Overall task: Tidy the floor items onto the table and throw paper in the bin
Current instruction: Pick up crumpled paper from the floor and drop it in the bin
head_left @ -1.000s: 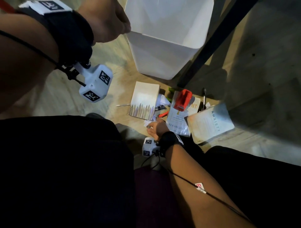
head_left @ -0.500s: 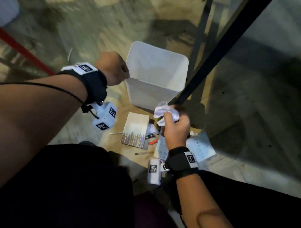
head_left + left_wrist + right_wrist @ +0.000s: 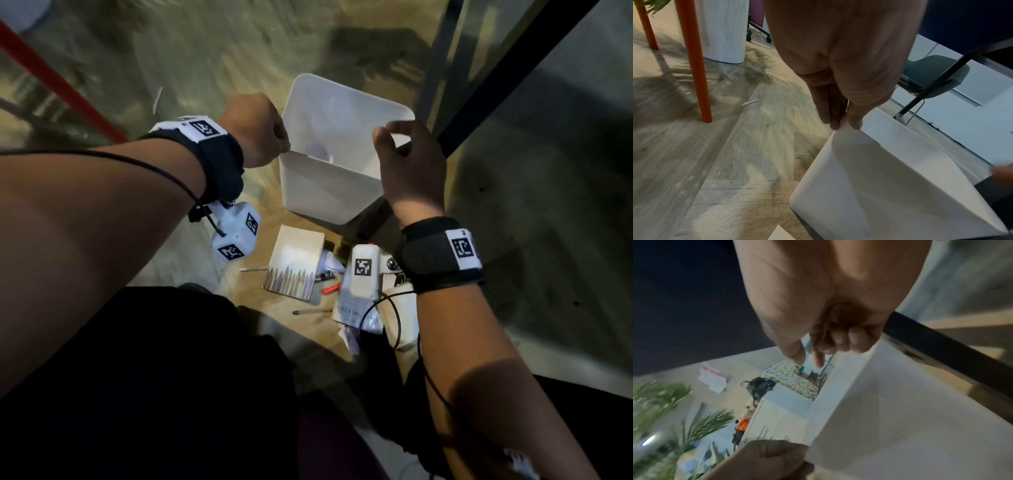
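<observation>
My left hand (image 3: 279, 145) pinches the near-left corner of the white bin's rim (image 3: 329, 192); the left wrist view shows the left hand (image 3: 840, 124) with thumb and fingers clamped on that corner of the bin (image 3: 879, 186). Over the bin's right side hovers my right hand (image 3: 394, 137), thumb and forefinger apart, holding nothing. From the right wrist, the right hand (image 3: 809, 360) hangs above the inside of the bin (image 3: 900, 402). A pale crumpled paper (image 3: 319, 151) lies inside the bin. A pencil-cover book (image 3: 294, 267) lies on the floor below it.
Around the book lie a red pen (image 3: 330, 288), a pencil (image 3: 311, 311), a white stick (image 3: 253, 269), a paper ball (image 3: 331, 264) and a second book (image 3: 351, 310) partly hidden by my wrist camera. A black table leg (image 3: 513, 68) slants beside the bin.
My right hand rose from the floor with a crumpled paper to the bin, and the paper has left it. My left hand moved onto the bin's rim and took hold.
</observation>
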A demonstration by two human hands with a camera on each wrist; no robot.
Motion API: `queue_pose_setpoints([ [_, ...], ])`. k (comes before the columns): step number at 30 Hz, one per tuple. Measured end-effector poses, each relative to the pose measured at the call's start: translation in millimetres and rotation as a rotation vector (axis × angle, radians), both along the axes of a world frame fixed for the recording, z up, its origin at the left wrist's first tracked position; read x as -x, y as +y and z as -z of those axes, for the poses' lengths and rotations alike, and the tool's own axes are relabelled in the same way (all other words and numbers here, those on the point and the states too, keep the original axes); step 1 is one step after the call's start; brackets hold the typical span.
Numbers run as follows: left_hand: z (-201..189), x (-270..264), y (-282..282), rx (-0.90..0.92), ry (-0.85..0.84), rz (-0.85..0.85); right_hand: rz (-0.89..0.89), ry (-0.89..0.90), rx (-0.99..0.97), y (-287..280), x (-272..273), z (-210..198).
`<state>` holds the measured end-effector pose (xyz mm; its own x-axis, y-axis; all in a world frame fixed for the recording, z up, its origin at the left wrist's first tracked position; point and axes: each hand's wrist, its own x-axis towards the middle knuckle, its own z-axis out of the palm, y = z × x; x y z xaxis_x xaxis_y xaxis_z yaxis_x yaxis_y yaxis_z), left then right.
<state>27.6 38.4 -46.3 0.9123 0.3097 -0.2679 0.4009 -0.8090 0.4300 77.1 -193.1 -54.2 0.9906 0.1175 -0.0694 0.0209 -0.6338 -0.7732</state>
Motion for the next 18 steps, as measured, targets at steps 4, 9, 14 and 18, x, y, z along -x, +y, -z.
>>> queue_pose_setpoints([
  [4,3,-1,0,-0.008,-0.008,-0.011,-0.046,0.280,0.010,-19,29,46],
  [9,5,-3,-1,-0.028,-0.022,-0.021,-0.106,0.510,0.193,-46,73,141],
  [14,8,-1,-3,-0.025,-0.023,-0.033,-0.128,0.655,0.215,-53,84,209],
  [18,12,-1,0,-0.013,-0.030,-0.035,-0.275,0.751,0.251,-41,82,228],
])
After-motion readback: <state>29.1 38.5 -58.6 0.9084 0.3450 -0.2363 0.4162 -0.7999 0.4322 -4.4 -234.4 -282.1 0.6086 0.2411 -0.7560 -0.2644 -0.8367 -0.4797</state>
